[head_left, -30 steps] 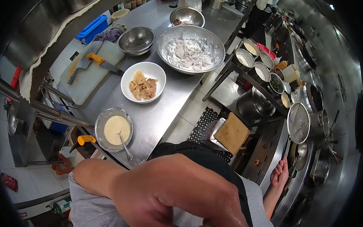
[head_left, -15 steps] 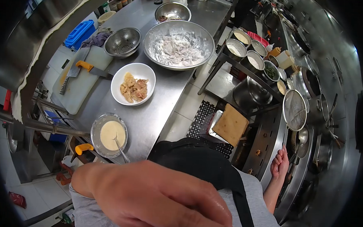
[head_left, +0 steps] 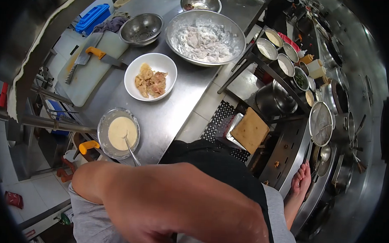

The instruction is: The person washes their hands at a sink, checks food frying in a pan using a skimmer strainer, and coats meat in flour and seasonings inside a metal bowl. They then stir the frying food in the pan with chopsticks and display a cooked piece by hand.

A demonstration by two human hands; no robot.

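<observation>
Large in the foreground, close to the camera, is my left hand (head_left: 187, 207), its back toward me and its fingers bent down, their tips hidden or cut off by the lower edge. Off to the right, my right hand (head_left: 301, 179) is closed around the thin handle of a round mesh strainer (head_left: 321, 123), which is held up beside the stove. Behind my left forearm a bowl of pale batter (head_left: 122, 134) with a spoon (head_left: 131, 151) in it stands on the steel table.
On the steel table (head_left: 169, 120) are a white bowl (head_left: 129, 78) of raw meat pieces, a wide bowl (head_left: 231, 58) of floured pieces, a perforated bowl (head_left: 142, 29) and a cutting board (head_left: 86, 85) with knives. Ingredient pots (head_left: 285, 64) stand on a rack; a cardboard piece (head_left: 250, 130) lies below.
The view has tilted slightly, so the table items appear higher and further right. My left hand has turned and its fingers have curled further down. My right hand still holds the strainer.
</observation>
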